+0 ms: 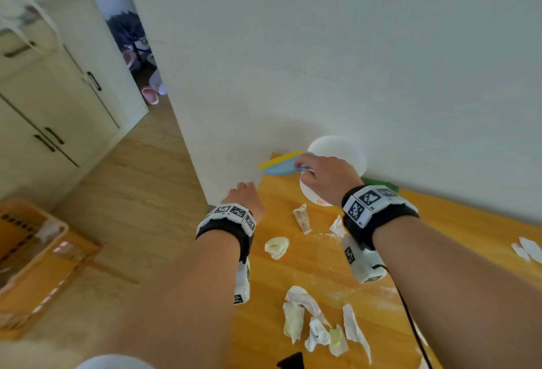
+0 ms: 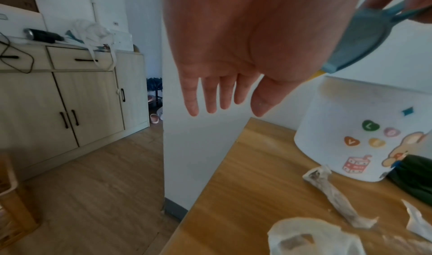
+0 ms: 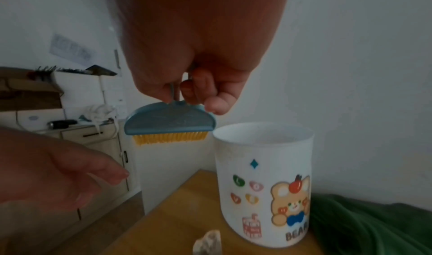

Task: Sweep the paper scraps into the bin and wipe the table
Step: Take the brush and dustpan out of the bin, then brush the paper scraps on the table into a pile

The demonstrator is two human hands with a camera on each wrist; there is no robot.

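The wooden table (image 1: 457, 222) carries everything, so work across it from the far corner. The white bin (image 3: 264, 183) stands upright there against the wall; paper scraps (image 1: 311, 319) lie scattered nearer you, well apart from it. Your right hand (image 1: 325, 178) pinches the handle of the blue dustpan (image 3: 169, 121), raised beside the bin's rim, with a yellow-bristled brush (image 3: 169, 138) nested behind it. Your left hand (image 2: 224, 55) hangs open, fingers straight, holding nothing. Take the brush with it, then set the pan's lip flat on the wood before sweeping.
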